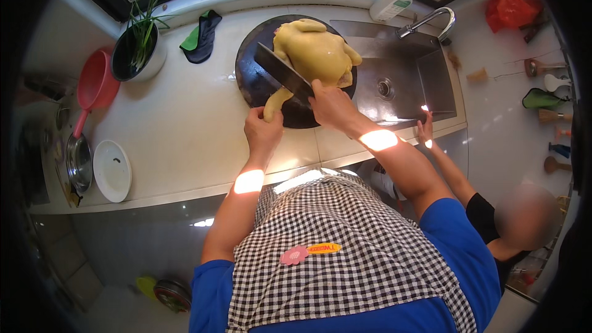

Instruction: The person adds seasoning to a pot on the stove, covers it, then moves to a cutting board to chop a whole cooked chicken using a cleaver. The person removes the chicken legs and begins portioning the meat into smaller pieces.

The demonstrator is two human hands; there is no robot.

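Observation:
A whole plucked yellow chicken (319,53) lies on a round dark chopping board (252,76) that rests partly over the sink. My right hand (334,104) grips a cleaver (283,70), its wide blade slanting up and left beside the bird. With its fingertips, my left hand (263,129) holds the end of the chicken's neck (277,101), a curved yellow strip at the board's near edge. The blade passes over the strip's upper end, so I cannot tell whether the strip is joined to the bird. The cleaver's handle is hidden in my fist.
Right of the board is a steel sink (416,69) with a faucet (428,21) and a soap bottle (391,3). Another person's hand (425,127) touches the sink's near edge. Leftward stand a pot of scallions (138,53), a pink ladle (97,78), a white plate (112,180) and a cloth (202,37).

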